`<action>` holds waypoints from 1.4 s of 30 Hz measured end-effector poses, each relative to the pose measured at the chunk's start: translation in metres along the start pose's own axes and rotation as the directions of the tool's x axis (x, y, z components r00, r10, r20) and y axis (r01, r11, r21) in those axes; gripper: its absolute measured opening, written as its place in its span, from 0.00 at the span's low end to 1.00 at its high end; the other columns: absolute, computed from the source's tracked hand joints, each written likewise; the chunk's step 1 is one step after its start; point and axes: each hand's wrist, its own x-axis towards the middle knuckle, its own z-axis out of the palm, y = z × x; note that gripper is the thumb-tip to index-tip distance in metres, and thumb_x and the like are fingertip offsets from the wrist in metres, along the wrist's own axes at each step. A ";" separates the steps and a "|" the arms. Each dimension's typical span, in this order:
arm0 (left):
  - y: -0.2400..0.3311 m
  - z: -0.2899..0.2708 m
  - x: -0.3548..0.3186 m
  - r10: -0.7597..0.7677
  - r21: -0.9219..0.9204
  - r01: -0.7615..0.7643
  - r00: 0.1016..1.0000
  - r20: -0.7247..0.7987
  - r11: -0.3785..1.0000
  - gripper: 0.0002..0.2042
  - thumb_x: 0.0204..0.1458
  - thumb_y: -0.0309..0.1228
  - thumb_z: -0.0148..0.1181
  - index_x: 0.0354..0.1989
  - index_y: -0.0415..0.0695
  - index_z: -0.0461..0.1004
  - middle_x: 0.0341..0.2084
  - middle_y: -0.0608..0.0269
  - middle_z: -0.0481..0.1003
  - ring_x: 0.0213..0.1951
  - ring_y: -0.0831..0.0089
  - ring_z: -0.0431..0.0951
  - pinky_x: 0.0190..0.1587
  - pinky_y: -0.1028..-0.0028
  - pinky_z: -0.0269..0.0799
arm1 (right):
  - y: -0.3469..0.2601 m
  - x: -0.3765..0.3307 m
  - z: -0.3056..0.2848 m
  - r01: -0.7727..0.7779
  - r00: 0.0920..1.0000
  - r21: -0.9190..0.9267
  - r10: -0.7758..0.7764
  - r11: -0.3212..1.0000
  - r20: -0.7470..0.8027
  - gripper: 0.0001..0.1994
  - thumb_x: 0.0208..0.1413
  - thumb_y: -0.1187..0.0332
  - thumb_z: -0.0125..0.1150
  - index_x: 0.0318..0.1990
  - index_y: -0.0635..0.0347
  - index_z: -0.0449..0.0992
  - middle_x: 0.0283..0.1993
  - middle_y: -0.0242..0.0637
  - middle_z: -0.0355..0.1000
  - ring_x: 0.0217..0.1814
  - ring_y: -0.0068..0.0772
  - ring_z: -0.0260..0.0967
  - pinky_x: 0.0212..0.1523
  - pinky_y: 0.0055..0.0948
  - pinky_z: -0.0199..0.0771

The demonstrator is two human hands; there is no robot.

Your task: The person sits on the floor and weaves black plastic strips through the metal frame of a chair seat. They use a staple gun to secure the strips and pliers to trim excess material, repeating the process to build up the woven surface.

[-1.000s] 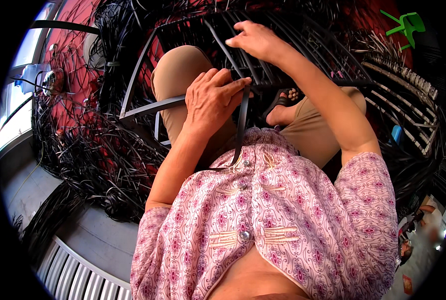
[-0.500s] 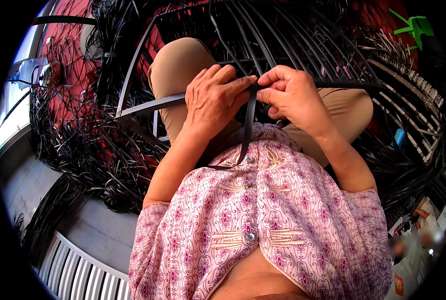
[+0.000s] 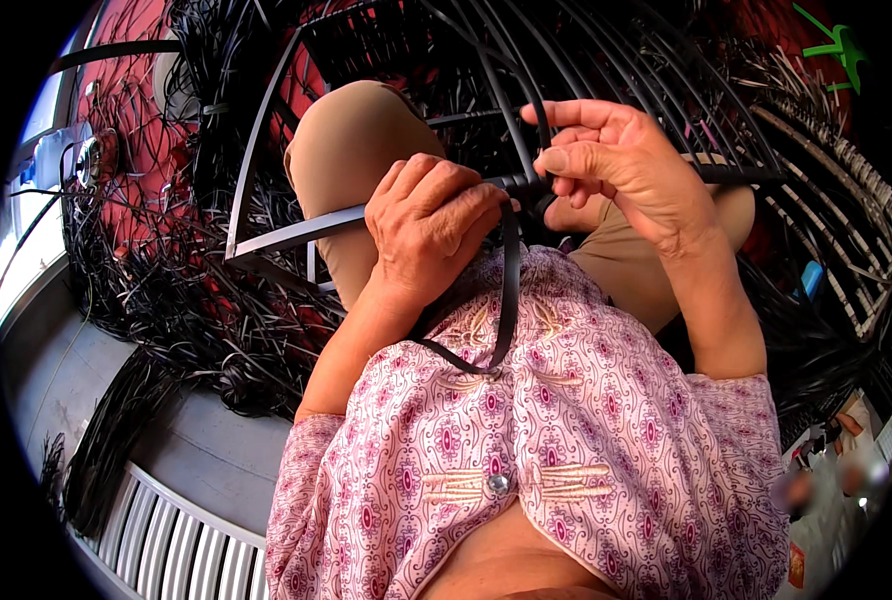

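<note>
My left hand (image 3: 428, 230) is closed around the dark bar of a metal frame (image 3: 301, 232) that crosses my lap. A flat black plastic strip (image 3: 510, 285) comes out at its fingertips and hangs in a loop over my shirt. My right hand (image 3: 621, 165) is raised just right of the bar, thumb and fingers bent around a narrow black strand (image 3: 540, 125) of the same material. Where this strand meets the bar is partly hidden by the fingers. Beyond my hands, several black strips (image 3: 606, 75) run lengthwise across the frame.
Tangled black strips (image 3: 206, 330) cover the red floor (image 3: 131, 200) on the left. A bundle of strips (image 3: 116, 440) lies over a grey ledge by a white slatted piece (image 3: 181, 540). A woven, ribbed piece (image 3: 846, 220), a blue object (image 3: 812, 280) and a green object (image 3: 844, 55) are at the right.
My right hand has moved away from my left, to the right, and its fingers have spread somewhat. My left hand has come slightly lower, and the hanging strip now bows lower.
</note>
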 end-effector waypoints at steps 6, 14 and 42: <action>0.004 -0.003 0.000 0.004 0.019 -0.005 0.999 0.050 1.000 0.10 0.35 0.30 0.75 0.29 0.47 0.83 0.27 0.66 0.77 0.32 0.67 0.79 0.34 0.69 0.72 | -0.016 0.032 0.000 -0.069 0.985 -0.142 0.090 0.987 0.148 0.11 0.57 0.65 0.68 0.40 0.64 0.79 0.33 0.35 0.79 0.29 0.22 0.77 0.28 0.17 0.78; -0.001 0.001 -0.004 0.073 0.033 -0.073 0.997 0.006 0.997 0.12 0.36 0.30 0.73 0.32 0.49 0.81 0.29 0.70 0.75 0.32 0.71 0.76 0.32 0.72 0.69 | -0.004 0.050 0.011 -0.061 0.974 -0.266 0.115 0.962 0.193 0.05 0.57 0.71 0.68 0.34 0.64 0.81 0.26 0.30 0.76 0.21 0.13 0.70 0.21 0.13 0.66; 0.005 -0.003 -0.006 0.030 0.073 -0.031 0.999 0.017 0.997 0.13 0.34 0.24 0.74 0.31 0.49 0.83 0.29 0.68 0.72 0.31 0.71 0.76 0.30 0.72 0.70 | -0.001 0.048 0.012 -0.041 0.972 -0.425 0.135 0.904 0.194 0.05 0.55 0.74 0.68 0.36 0.67 0.80 0.27 0.28 0.74 0.21 0.12 0.65 0.23 0.15 0.66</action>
